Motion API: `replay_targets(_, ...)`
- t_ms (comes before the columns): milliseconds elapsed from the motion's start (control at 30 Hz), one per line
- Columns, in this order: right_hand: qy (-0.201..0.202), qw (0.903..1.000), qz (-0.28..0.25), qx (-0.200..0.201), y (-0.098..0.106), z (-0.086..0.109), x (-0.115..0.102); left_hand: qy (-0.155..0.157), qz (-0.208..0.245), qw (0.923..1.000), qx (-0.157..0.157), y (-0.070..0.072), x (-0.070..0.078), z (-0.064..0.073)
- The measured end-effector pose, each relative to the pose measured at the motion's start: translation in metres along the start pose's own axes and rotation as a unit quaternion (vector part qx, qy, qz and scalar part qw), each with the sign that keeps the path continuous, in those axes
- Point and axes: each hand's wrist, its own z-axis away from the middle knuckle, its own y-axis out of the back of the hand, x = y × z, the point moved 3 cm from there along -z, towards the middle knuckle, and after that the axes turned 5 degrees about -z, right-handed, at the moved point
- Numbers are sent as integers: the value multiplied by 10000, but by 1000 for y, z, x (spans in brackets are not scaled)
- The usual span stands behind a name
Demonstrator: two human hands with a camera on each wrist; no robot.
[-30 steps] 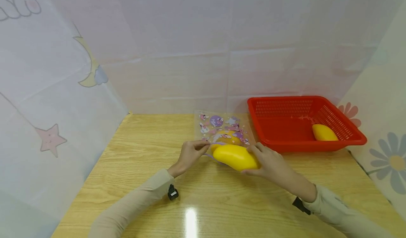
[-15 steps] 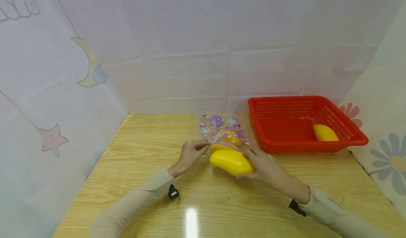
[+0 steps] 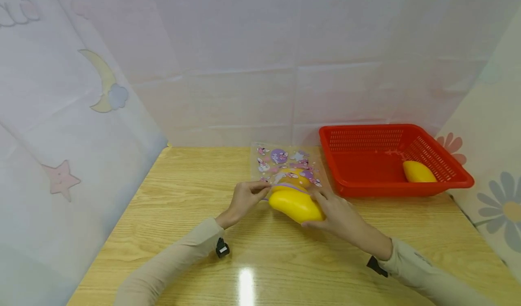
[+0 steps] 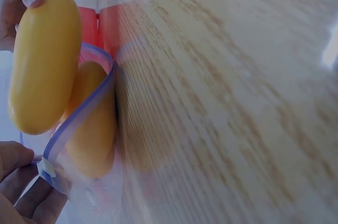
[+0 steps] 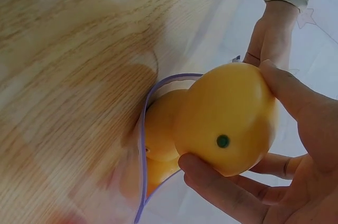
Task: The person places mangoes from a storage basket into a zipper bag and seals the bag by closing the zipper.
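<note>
A yellow toy mango (image 3: 296, 206) is in my right hand (image 3: 342, 217), its fingers and thumb curled round the right end. A green dot marks the end of this held mango (image 5: 224, 113) in the right wrist view. It is at the mouth of a clear zip bag (image 3: 278, 156) with a purple rim and pink and purple prints. My left hand (image 3: 243, 202) pinches the left corner of the bag's rim, beside the white slider (image 4: 46, 168). The mouth is spread apart. Inside lie yellow mangoes (image 4: 92, 134), partly covered by the held one.
A red plastic basket (image 3: 399, 190) stands at the back right, just right of the bag. One more yellow mango (image 3: 419, 172) lies in its right side. The wooden table (image 3: 195, 170) meets a printed cloth wall behind and at both sides.
My right hand has moved slightly left and down with the mango, close against the bag's mouth. The left hand stays at the corner of the rim.
</note>
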Motion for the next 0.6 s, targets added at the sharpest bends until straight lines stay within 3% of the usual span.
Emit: replay_targets(600, -178, 9998, 28, -66, -7, -1, -9, -84, -138, 9998, -146, 1, 3, -1)
